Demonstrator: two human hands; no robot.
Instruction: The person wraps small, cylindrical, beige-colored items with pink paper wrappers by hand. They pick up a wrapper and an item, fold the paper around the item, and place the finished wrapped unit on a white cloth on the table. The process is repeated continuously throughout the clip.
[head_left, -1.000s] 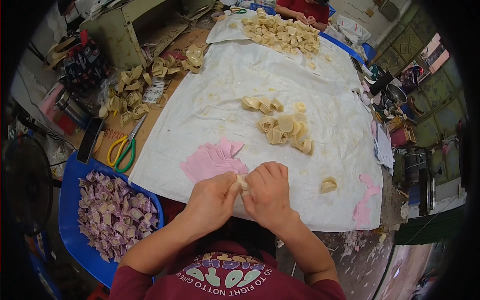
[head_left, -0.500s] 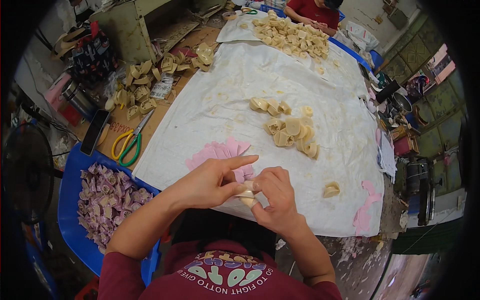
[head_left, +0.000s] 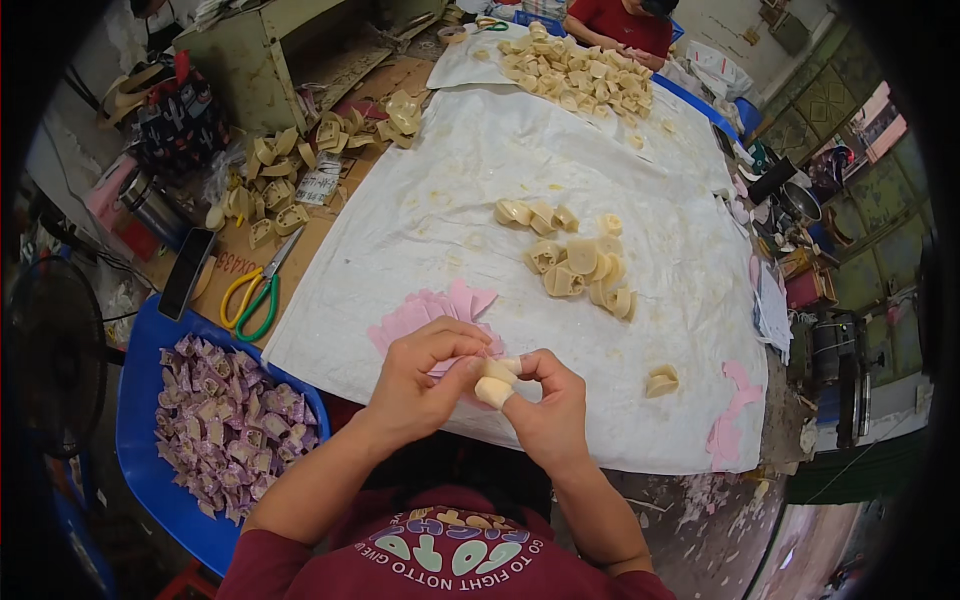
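My left hand and my right hand meet just above the near edge of the white-covered table. Both are closed, fingertips pinching a small beige moulded piece, partly hidden by the fingers. Pale covers seem to wrap the right thumb and a fingertip. Right behind my left hand lies a stack of pink strips. Farther back, a loose group of beige cup-like pieces rests on the cloth. One single beige piece sits to the right of my right hand.
At lower left, a blue tub holds many purple-wrapped pieces. Scissors with yellow and green handles lie beside a phone. A large beige pile is at the far end, near another person. Pink scraps lie at right.
My left index finger, stretched out before, has curled in to the held piece. Both hands have shifted slightly, and more of the pale thumb cover shows.
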